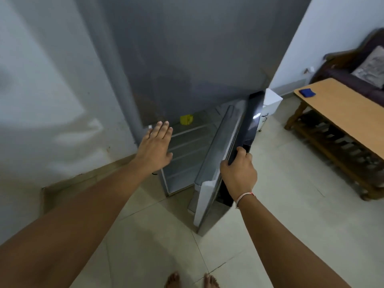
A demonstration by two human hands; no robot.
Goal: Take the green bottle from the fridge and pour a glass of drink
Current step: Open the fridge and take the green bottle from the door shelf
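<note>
One fridge (187, 84), door (234, 146) swung open. Right hand (239, 173) clamps the door edge; left hand (154, 146) flat, fingers spread, holding nothing. Green bottle not visible; one yellow item (186, 119) on a shelf. One wooden table (340, 115), one blue cloth (307, 92), tiled floor (280, 183).

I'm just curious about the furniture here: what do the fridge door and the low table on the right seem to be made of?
The fridge door, held open by the right hand, looks like glossy dark glass or lacquered metal outside, since it mirrors a light spot; its inner liner looks like white plastic. The table has a smooth, matte, light top, likely laminate or wood, on darker varnished wooden legs and slats.
</note>
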